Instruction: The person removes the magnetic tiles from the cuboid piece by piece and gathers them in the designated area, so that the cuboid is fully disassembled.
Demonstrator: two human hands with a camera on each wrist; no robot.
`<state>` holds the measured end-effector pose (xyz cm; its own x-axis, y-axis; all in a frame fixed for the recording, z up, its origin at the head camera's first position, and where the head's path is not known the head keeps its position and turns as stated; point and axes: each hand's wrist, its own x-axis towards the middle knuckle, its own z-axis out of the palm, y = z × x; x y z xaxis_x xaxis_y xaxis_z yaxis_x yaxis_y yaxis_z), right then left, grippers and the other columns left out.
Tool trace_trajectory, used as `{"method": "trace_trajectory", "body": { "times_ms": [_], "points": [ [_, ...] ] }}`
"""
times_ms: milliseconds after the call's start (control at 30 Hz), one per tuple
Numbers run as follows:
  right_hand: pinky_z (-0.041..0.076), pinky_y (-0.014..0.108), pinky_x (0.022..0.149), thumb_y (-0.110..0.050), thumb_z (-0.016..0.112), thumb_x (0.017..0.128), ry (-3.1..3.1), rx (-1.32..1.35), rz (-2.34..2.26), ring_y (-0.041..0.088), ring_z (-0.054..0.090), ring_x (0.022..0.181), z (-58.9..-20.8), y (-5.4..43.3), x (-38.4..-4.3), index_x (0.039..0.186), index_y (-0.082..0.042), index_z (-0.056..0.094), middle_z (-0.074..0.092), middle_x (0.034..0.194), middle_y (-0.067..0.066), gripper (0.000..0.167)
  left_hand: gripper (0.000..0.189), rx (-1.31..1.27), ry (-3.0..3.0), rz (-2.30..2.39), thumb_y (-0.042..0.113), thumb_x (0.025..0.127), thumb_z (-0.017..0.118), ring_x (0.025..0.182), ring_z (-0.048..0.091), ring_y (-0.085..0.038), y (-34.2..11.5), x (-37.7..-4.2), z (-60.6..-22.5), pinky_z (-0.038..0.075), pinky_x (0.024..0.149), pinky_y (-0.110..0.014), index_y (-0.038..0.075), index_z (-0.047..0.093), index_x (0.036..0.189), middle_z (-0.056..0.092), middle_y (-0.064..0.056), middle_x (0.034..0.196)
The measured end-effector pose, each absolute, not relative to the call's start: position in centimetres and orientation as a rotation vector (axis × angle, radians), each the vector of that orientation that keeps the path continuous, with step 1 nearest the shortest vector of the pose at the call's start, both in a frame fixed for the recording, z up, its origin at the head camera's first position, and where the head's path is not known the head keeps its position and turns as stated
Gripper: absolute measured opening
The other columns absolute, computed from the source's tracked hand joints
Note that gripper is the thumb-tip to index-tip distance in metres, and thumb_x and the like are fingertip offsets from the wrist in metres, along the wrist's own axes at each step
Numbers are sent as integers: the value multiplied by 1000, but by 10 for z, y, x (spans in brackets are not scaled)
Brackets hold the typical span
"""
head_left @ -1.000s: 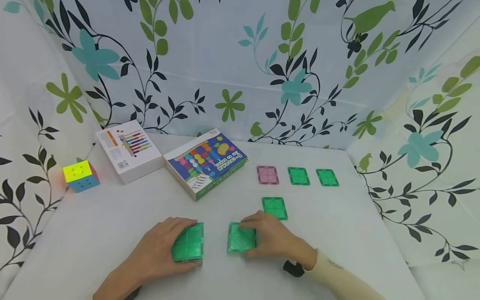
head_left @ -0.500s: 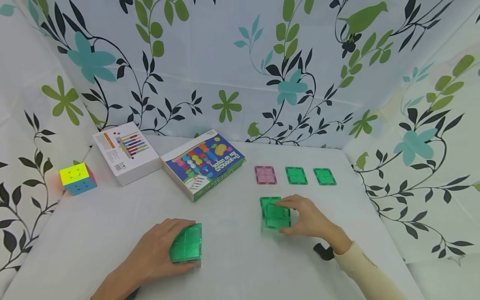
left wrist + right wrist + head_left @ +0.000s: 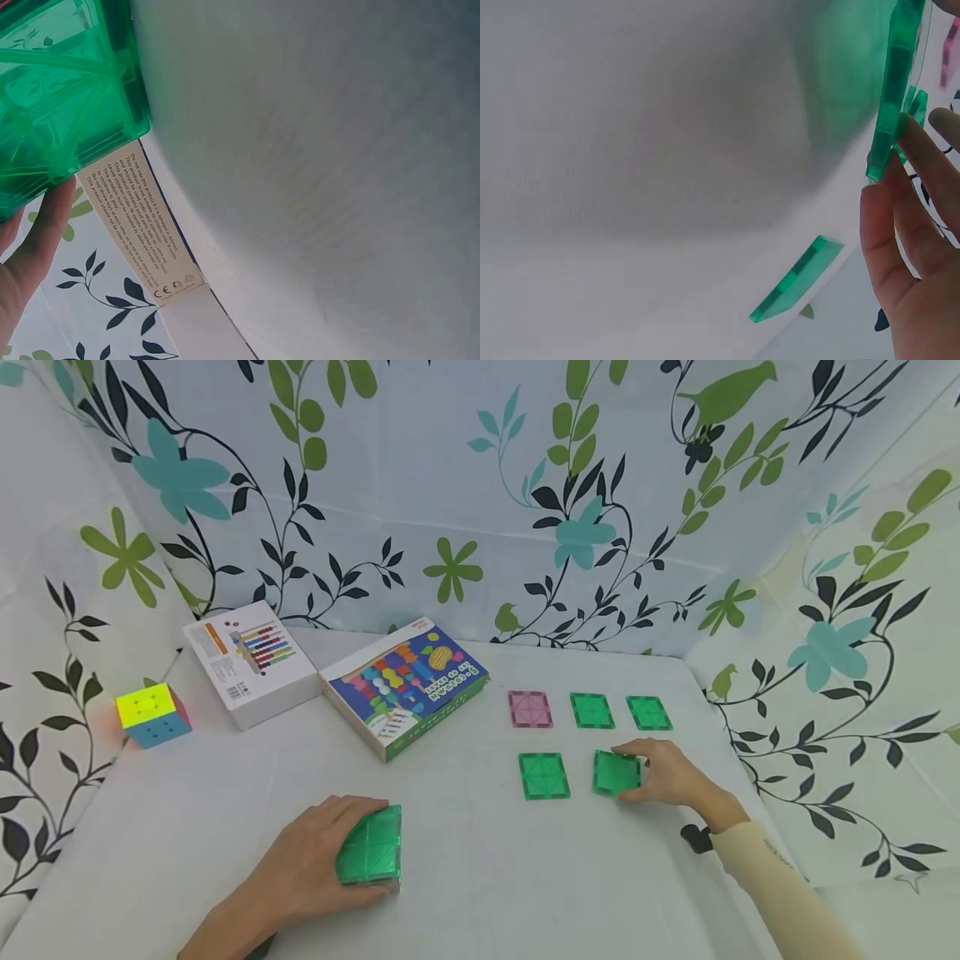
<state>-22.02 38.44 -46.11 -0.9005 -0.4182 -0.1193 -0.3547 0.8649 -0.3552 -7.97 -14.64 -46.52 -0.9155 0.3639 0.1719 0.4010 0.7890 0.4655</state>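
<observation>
In the head view my left hand [image 3: 315, 860] grips a stack of green translucent square magnetic tiles [image 3: 371, 847] near the front of the table; the same stack [image 3: 67, 90] fills the top left of the left wrist view. My right hand [image 3: 667, 777] pinches one green magnetic tile [image 3: 617, 772] by its edges, close over the table. Left of it lies another green tile [image 3: 544, 776]. Behind, a pink tile [image 3: 530, 709] and two green tiles, a middle one [image 3: 592, 711] and a right one [image 3: 649, 713], form a row.
A blue picture box [image 3: 405, 685] lies at the back middle, touching a white box [image 3: 255, 664] on its left. A cube puzzle [image 3: 153, 715] with a yellow top sits at the left edge. Patterned cloth [image 3: 450, 485] hangs behind the white table [image 3: 480, 893].
My right hand has carried a green tile from beside the left hand's stack, past the front-row tile, to its right side. My left hand keeps its grip on the stack.
</observation>
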Motion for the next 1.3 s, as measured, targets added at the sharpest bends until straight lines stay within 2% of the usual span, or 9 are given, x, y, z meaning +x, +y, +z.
{"method": "trace_trajectory", "body": {
  "times_ms": [200, 467, 700, 833, 1000, 1167, 1300],
  "points": [
    [58, 48, 92, -29, 95, 70, 2786, -549, -456, 34, 64, 117, -465, 381, -226, 137, -10, 65, 66, 138, 15, 76, 89, -609, -2904, -773, 64, 65, 89, 109, 60, -8, -149, -77, -462, 58, 87, -41, 28, 57, 139, 64, 13, 128],
    [56, 52, 97, -23, 94, 71, 2750, -576, -451, 34, 62, 120, -465, 371, -229, 138, -13, 65, 65, 140, 13, 74, 89, -599, -2914, -764, 64, 65, 89, 110, 59, -9, -154, -73, -460, 58, 87, -41, 28, 57, 140, 64, 13, 129],
    [44, 63, 110, -30, 94, 71, 2849, -722, -501, 42, 53, 136, -451, 351, -224, 139, -8, 62, 62, 143, 15, 78, 89, -609, -2947, -768, 69, 67, 85, 110, 59, -8, -152, -75, -460, 57, 87, -40, 29, 55, 142, 63, 13, 130],
    [46, 62, 108, -32, 91, 75, 2893, -906, -577, 38, 54, 135, -424, 304, -208, 138, -10, 64, 62, 143, 12, 72, 90, -641, -2955, -802, 70, 69, 83, 113, 59, -10, -148, -80, -461, 56, 91, -43, 28, 53, 144, 62, 11, 134],
    [52, 49, 107, -40, 87, 80, 2785, -1218, -623, 23, 56, 134, -402, 217, -178, 138, -21, 64, 63, 141, 0, 65, 98, -640, -2992, -850, 75, 69, 79, 117, 58, -13, -150, -81, -458, 55, 95, -46, 28, 48, 148, 61, 7, 138],
    [53, 38, 105, -44, 79, 89, 2562, -1447, -630, 15, 57, 131, -405, 143, -152, 139, -24, 64, 63, 140, -2, 56, 108, -591, -3023, -928, 72, 64, 85, 123, 57, -21, -160, -82, -449, 54, 99, -53, 25, 42, 152, 58, 0, 143],
    [54, 30, 103, -42, 77, 90, 2472, -1429, -692, 13, 61, 126, -418, 108, -142, 140, -22, 63, 62, 138, -1, 55, 112, -607, -3037, -937, 62, 61, 92, 127, 58, -26, -173, -81, -442, 54, 101, -56, 22, 41, 152, 57, -2, 146]
  ]
}}
